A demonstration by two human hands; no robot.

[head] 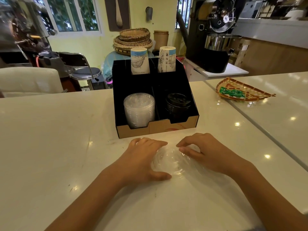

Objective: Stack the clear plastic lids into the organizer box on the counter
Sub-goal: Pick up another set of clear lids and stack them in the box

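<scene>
A black organizer box (pixel 181 125) with a cardboard-coloured front stands on the white counter. Its front left compartment holds a stack of clear plastic lids (pixel 139 109). Just in front of the box, more clear lids (pixel 170 160) lie on the counter, blurred and partly inside a thin clear plastic wrap. My left hand (pixel 145 159) cups their left side, thumb near the front. My right hand (pixel 205 150) presses on their right side with curled fingers.
Black lids (pixel 178 104) fill the front right compartment. Two upside-down stacks of paper cups (pixel 139 61) (pixel 167 59) stand in the back compartments. A woven tray (pixel 240 92) with green packets lies on the counter to the right. A seam (pixel 250 120) splits the counter there.
</scene>
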